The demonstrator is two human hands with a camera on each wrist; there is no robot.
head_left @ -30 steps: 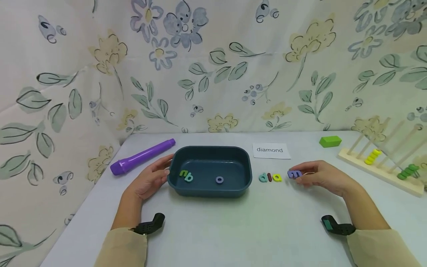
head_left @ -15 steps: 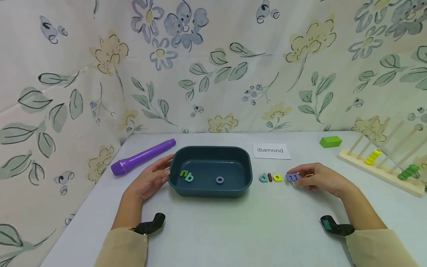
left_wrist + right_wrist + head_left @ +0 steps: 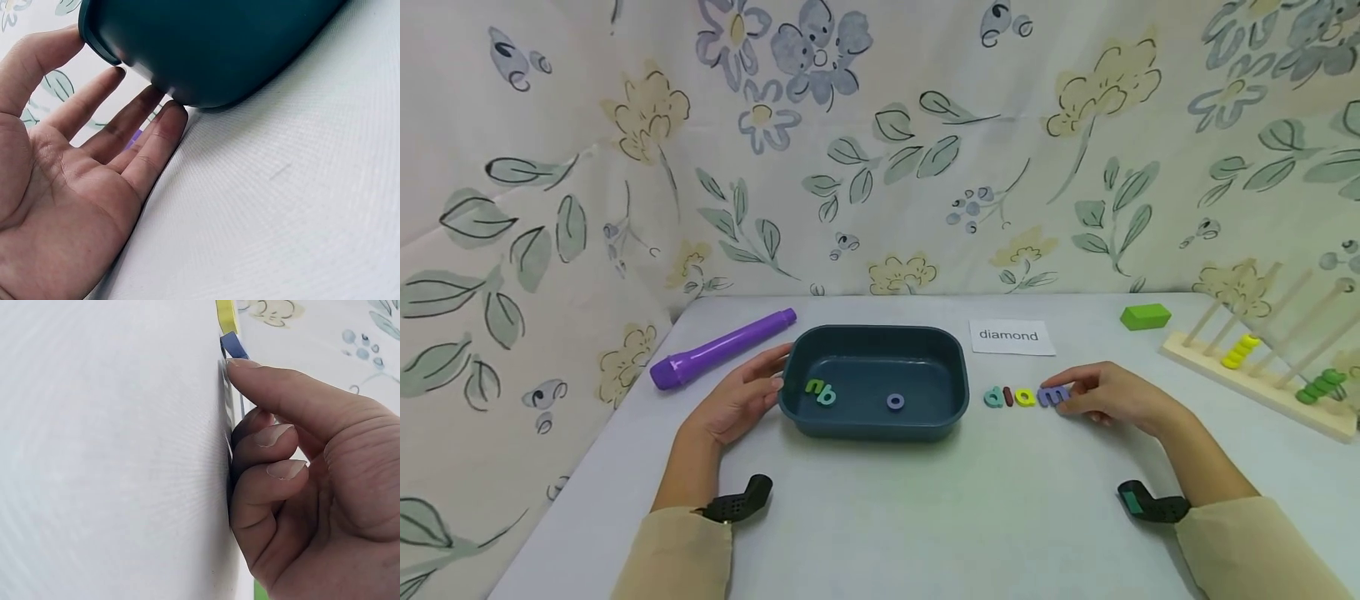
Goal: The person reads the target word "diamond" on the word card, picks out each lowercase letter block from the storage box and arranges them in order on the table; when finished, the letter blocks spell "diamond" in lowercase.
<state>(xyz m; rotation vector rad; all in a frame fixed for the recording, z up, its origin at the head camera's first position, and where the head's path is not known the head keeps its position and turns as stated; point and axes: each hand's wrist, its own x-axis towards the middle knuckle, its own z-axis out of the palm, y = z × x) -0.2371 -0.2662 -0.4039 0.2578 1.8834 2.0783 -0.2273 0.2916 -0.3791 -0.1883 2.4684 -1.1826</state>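
Loose left hand touches a smooth tub; right hand pinches an arched m.

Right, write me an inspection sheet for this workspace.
Surface: white, cloth-textured tabletop.
Working things: dark teal rectangular tray, holding green letter n, teal letter b or d, purple letter o; outside, in a row, teal letter d, dark red bar-shaped letter, yellow letter a, purple letter m; white rectangular card reading "diamond".
Clutter: purple flashlight-shaped tube, green rectangular block, pale wooden peg rack with yellow and green beads.
Hands: left hand touches the tray's end; right hand pinches the purple letter m.
Cables: nothing seen.
Surroundings: floral-patterned white fabric backdrop.
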